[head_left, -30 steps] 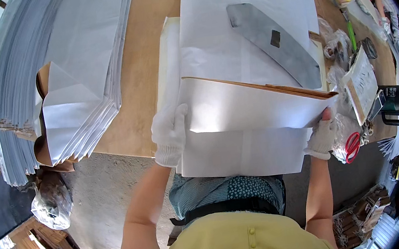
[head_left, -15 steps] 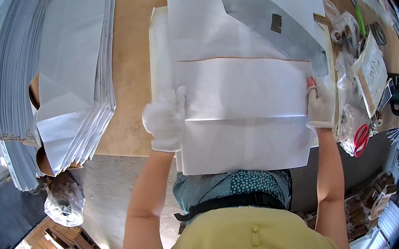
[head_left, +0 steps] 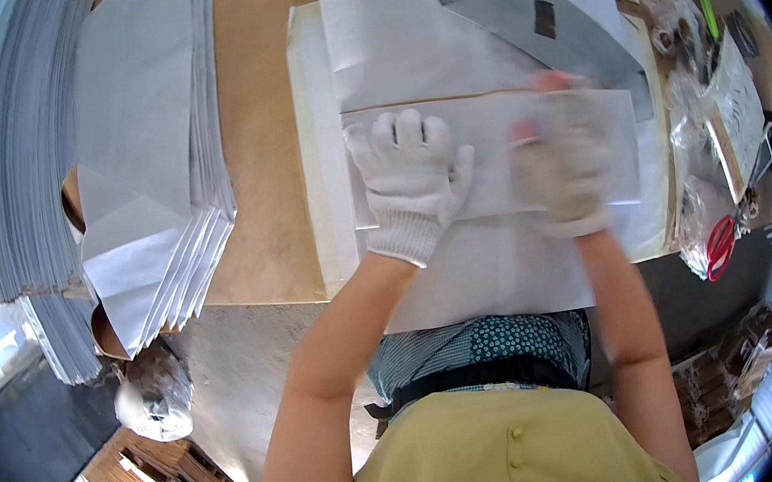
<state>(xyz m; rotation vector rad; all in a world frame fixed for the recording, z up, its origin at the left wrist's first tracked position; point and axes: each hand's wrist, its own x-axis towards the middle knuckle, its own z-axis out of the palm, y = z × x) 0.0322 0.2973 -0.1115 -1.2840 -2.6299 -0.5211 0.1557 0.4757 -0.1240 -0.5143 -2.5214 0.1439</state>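
Observation:
A white paper sheet [head_left: 492, 271] with a crosswise crease lies in front of me, its near edge hanging at my waist. My left hand [head_left: 411, 174], in a white knit glove, rests flat on its left part with the fingers spread. On the right part is my right hand [head_left: 565, 159], also gloved and smeared by motion, with reddish fingertips; its finger pose is unclear. Beyond the sheet, a grey flat template [head_left: 522, 13] with cut corners and a small dark patch lies on larger white paper [head_left: 384, 41].
Tall stacks of folded white paper [head_left: 138, 98] and grey-edged sheets [head_left: 26, 171] stand at left on the brown table [head_left: 268, 159]. At right are clear plastic bags [head_left: 685, 104], red-handled scissors [head_left: 720, 248] and a green strip [head_left: 706, 9]. A wrapped roll [head_left: 154, 403] is below left.
Both hands have moved inward from the sheet's side edges onto its face. The upper panel now sits offset to the right over the lower one. The view has shifted slightly.

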